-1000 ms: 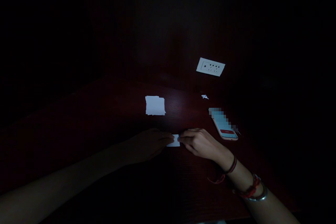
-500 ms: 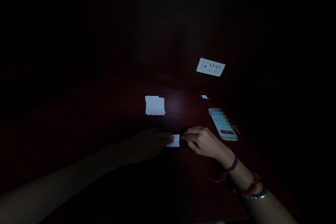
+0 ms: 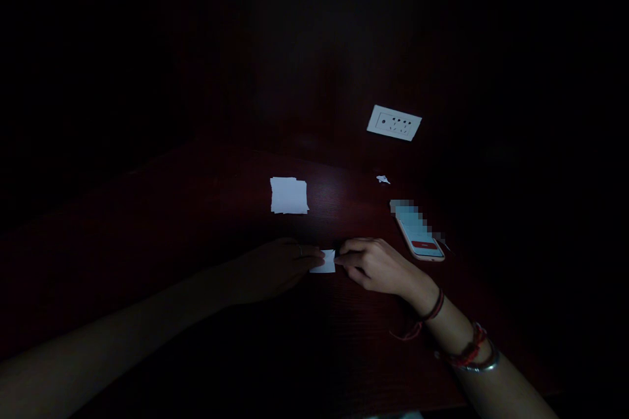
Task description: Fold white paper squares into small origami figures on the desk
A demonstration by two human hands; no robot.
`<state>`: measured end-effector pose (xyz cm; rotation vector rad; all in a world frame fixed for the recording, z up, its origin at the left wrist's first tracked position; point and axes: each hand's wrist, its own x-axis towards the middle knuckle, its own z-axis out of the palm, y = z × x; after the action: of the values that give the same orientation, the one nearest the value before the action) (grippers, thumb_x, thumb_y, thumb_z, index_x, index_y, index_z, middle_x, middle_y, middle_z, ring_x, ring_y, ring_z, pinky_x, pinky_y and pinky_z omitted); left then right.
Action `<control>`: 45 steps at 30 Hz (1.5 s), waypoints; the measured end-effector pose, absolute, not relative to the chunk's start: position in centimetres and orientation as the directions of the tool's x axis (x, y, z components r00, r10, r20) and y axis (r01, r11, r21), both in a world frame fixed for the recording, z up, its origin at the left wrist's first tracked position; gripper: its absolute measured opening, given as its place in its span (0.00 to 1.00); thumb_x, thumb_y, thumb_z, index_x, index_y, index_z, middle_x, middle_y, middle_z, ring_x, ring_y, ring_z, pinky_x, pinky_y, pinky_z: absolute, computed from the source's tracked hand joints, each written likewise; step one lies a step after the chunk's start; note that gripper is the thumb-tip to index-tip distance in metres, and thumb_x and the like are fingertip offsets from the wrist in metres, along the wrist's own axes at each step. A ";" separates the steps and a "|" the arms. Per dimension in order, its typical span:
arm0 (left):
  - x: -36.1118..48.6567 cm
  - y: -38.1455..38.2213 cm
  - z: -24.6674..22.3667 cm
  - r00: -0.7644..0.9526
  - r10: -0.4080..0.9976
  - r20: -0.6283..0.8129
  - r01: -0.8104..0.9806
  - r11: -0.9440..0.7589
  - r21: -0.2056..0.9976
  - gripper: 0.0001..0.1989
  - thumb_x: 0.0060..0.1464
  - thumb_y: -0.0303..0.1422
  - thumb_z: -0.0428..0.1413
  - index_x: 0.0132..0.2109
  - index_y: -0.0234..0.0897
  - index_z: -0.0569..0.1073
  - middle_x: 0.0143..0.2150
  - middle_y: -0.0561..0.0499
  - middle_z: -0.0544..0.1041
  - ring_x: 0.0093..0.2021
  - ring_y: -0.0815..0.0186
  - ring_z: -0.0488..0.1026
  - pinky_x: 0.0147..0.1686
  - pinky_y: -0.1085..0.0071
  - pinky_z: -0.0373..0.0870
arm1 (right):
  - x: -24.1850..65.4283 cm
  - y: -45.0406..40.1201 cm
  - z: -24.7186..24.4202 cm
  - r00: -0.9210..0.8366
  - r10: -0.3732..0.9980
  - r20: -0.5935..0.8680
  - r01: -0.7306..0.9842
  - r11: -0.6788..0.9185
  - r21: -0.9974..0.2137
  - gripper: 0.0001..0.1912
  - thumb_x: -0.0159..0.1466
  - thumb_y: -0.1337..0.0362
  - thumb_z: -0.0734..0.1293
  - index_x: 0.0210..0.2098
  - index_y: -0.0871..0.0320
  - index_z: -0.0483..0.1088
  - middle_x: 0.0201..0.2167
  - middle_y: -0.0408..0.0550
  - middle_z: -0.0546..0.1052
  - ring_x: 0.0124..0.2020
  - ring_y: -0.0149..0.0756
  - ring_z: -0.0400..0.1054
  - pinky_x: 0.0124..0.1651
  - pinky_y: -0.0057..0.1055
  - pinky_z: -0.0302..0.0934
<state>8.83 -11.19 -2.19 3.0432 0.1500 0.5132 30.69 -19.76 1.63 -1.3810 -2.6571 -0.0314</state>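
A small folded white paper (image 3: 325, 266) lies on the dark reddish table (image 3: 344, 327) between my hands. From the left, my left hand (image 3: 282, 266) rests its fingertips on the paper's left part, pressing it down; a ring shows on one finger. On the other side, my right hand (image 3: 373, 264) has its fingers drawn together, with a fingertip touching the paper's right edge. A stack of white paper squares (image 3: 289, 196) lies beyond my left hand, its edges uneven.
A phone (image 3: 417, 232) with a lit screen lies beyond my right hand. Past it is a white paper scrap (image 3: 382, 179). A white socket plate (image 3: 394, 123) sits on the dark wall behind. The surroundings are very dark.
My right hand has shifted slightly left, and its fingertip now meets the paper's edge. My left hand stays on the paper. The view has moved very slightly.
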 end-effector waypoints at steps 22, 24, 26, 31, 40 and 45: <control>9.1 -11.4 -1.6 0.934 0.176 0.313 0.128 -0.978 0.168 0.19 0.55 0.25 0.44 0.54 0.39 0.59 0.53 0.50 0.64 0.49 0.64 0.64 0.48 0.64 0.58 | 30.0 -19.6 1.7 -0.625 0.764 0.160 0.768 0.639 -0.049 0.14 0.59 0.70 0.56 0.42 0.58 0.68 0.39 0.46 0.70 0.40 0.31 0.63 0.43 0.29 0.58; 9.1 -11.4 -1.6 0.935 0.170 0.311 0.122 -0.978 0.170 0.19 0.55 0.25 0.44 0.54 0.39 0.59 0.53 0.50 0.64 0.49 0.64 0.64 0.47 0.65 0.59 | 30.0 -19.6 1.7 -0.622 0.767 0.158 0.771 0.635 -0.045 0.13 0.59 0.70 0.56 0.41 0.58 0.68 0.39 0.46 0.71 0.39 0.31 0.63 0.42 0.29 0.59; 9.0 -11.4 -1.5 0.941 0.159 0.299 0.112 -0.980 0.167 0.20 0.54 0.25 0.44 0.54 0.39 0.59 0.54 0.50 0.64 0.49 0.64 0.64 0.47 0.65 0.59 | 30.0 -19.6 1.7 -0.621 0.768 0.155 0.772 0.634 -0.044 0.13 0.59 0.71 0.56 0.41 0.59 0.68 0.39 0.46 0.71 0.40 0.31 0.63 0.43 0.29 0.59; 9.0 -11.2 -1.8 0.934 0.169 0.314 0.124 -0.980 0.157 0.20 0.53 0.24 0.46 0.54 0.40 0.60 0.53 0.50 0.64 0.49 0.64 0.64 0.47 0.66 0.59 | 30.3 -19.5 1.6 -0.627 0.764 0.154 0.764 0.641 -0.071 0.13 0.58 0.72 0.57 0.40 0.59 0.69 0.41 0.46 0.71 0.42 0.31 0.63 0.45 0.28 0.58; 9.0 -11.2 -1.8 0.933 0.142 0.331 0.098 -0.984 0.147 0.20 0.53 0.23 0.45 0.53 0.39 0.60 0.53 0.50 0.64 0.50 0.64 0.63 0.48 0.66 0.59 | 30.5 -19.6 1.6 -0.624 0.765 0.158 0.762 0.641 -0.094 0.14 0.57 0.72 0.57 0.38 0.60 0.70 0.41 0.47 0.72 0.41 0.32 0.64 0.45 0.28 0.59; 8.9 -11.3 -1.4 0.927 0.147 0.346 0.097 -0.983 0.159 0.19 0.54 0.24 0.45 0.53 0.39 0.61 0.52 0.50 0.65 0.49 0.65 0.63 0.48 0.66 0.60 | 30.6 -19.6 1.5 -0.621 0.766 0.167 0.763 0.639 -0.097 0.14 0.57 0.72 0.56 0.38 0.60 0.70 0.41 0.46 0.72 0.41 0.32 0.64 0.44 0.29 0.59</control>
<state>8.86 -11.33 -1.45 2.9463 0.1878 0.5452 30.62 -19.61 1.48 -1.2580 -2.6663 0.0249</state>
